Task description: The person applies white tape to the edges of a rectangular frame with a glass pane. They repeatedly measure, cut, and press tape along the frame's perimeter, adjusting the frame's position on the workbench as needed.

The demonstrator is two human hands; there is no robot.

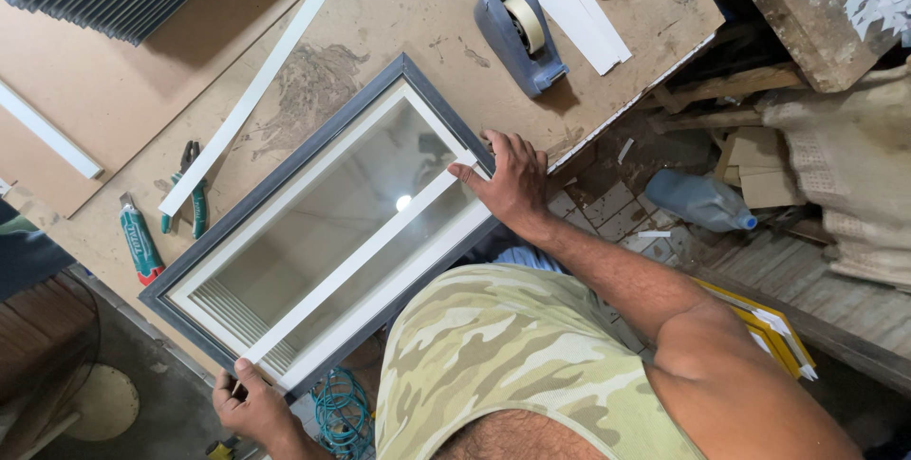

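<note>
Strip: long thin white strip of card or plastic lies slantwise over the glass of the frame, from the near left corner to the far right side; it looks light and bends easily, so I judge it must be held at both ends, as a grip in the middle lets it sag.
Frame: grey rectangular picture frame with white inner border and glass pane rests flat on the brown worktop, its near corner over the edge; I judge it stiff and rather heavy, the glass fragile and slippery, so it is better taken by the grey rails.
Left hand: fingers closed in a pinch on the near end of the strip, at the frame corner.
Right hand: open and flat, fingers spread, pressing the far end of the strip against the frame rail.
Around: blue tape dispenser, green-handled pliers, green utility knife, another loose white strip.
</note>
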